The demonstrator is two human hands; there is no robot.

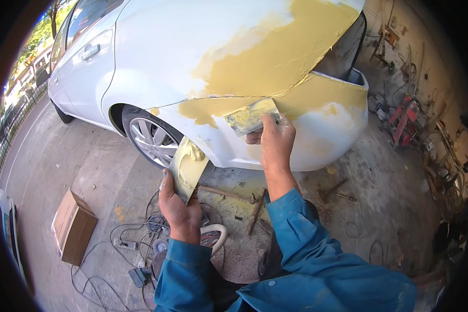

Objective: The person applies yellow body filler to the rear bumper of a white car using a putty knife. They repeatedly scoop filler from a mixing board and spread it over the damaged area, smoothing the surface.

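Note:
In my left hand (pixel 180 208) is a flat putty board (pixel 188 169), gripped by its lower end. A lump of yellow body filler (pixel 194 151) sits near the board's upper end. My right hand (pixel 276 138) is closed on a filler spreader (pixel 250 117), a flat rectangular blade smeared with yellow and grey. The spreader is over the rear corner of a white car (pixel 161 47); whether its edge touches the panel I cannot tell. Yellow filler (pixel 260 62) covers much of the rear quarter panel and runs down onto the bumper (pixel 333 138), across the seam between them.
Below the car's rear wheel (pixel 150 138), cables (pixel 101 281) and a power strip (pixel 125 243) lie on the concrete floor. A cardboard box (pixel 74 227) stands at the left. Wooden sticks (pixel 255 216) lie under the bumper. Tools and a red metal jack-like object (pixel 404 119) line the right wall.

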